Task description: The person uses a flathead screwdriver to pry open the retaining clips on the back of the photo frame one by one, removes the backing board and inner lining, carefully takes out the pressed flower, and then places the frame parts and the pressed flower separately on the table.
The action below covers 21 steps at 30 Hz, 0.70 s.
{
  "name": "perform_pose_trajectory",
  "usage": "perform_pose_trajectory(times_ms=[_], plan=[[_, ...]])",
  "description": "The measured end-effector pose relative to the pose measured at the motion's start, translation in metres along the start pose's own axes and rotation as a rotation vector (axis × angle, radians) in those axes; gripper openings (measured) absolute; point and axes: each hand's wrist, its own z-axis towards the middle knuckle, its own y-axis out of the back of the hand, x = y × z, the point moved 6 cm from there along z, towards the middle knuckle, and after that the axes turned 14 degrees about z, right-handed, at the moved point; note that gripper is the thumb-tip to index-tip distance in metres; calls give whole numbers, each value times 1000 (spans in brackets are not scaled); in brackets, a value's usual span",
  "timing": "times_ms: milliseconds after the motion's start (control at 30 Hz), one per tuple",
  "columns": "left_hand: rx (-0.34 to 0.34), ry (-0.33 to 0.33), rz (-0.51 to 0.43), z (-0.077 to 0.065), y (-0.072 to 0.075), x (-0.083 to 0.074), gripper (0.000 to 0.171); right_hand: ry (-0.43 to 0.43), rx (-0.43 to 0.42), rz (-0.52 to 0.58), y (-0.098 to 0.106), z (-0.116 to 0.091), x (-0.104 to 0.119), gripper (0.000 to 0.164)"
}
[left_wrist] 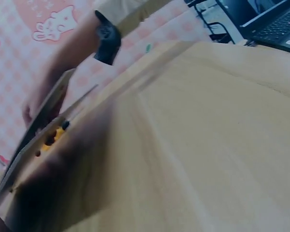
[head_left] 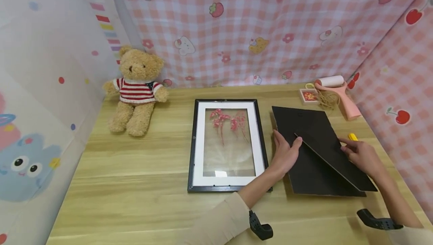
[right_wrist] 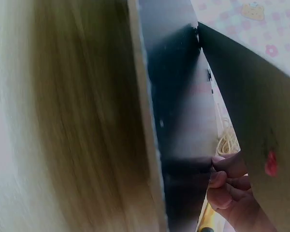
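Note:
A black picture-frame backing board (head_left: 304, 177) is held tilted above the right part of the table, with a black flap (head_left: 329, 147) standing out at an angle from its face. My left hand (head_left: 285, 155) grips the board's left side, thumb on top near the flap's upper corner. On the far side, my right hand (head_left: 363, 156) pinches the right edge; the right wrist view shows its fingers (right_wrist: 222, 193) there. Left of the board lies a black picture frame (head_left: 191, 155) with a white mat (head_left: 199, 143) and pink dried flowers (head_left: 221, 119) behind clear glazing.
A teddy bear (head_left: 137, 91) sits at the back left. At the back right are a lint roller (head_left: 345, 98), twine (head_left: 327, 99) and a small framed box (head_left: 308, 96). A yellow object (head_left: 353, 136) lies by my right hand. One laptop (left_wrist: 275, 29) stands beyond the table.

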Motion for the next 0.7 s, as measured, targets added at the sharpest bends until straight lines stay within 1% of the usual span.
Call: perform_pose_trajectory(times_ms=[33,67,100,133,167,200,233,300,333,367,467,500,600,667,700], plan=[[-9,0,0,1,-2,1,94,-3,13,-22,1,2,-4,31],[-15,-1,0,2,-5,1,93,-4,11,-40,3,2,0,31],[-19,-6,1,4,-7,1,93,-9,-1,-38,4,3,4,29],[-24,-11,4,6,-8,1,92,-7,1,-28,5,5,-1,30],[-29,-15,10,7,-10,1,92,-17,6,-16,7,5,4,32],[-34,-18,17,10,-12,1,92,-20,9,-2,8,5,14,34],[-41,-23,23,12,-13,1,91,-37,2,0,9,5,21,34],[-53,-36,34,15,-15,2,90,-41,-16,7,9,5,33,36],[-61,-42,40,16,-16,3,89,-41,-8,-5,9,5,38,39],[-67,-49,45,18,-17,4,88,-49,-27,-28,8,6,40,38],[-89,-75,60,21,-19,7,83,-66,-25,-73,4,9,34,38],[-97,-83,66,21,-19,8,81,-82,-26,-97,3,10,28,37],[-117,-96,83,22,-20,8,79,-97,25,-155,0,14,15,40],[-121,-101,96,21,-20,8,78,-138,45,-190,0,15,13,40],[-117,-103,101,21,-20,8,78,-152,59,-185,1,15,16,40]])
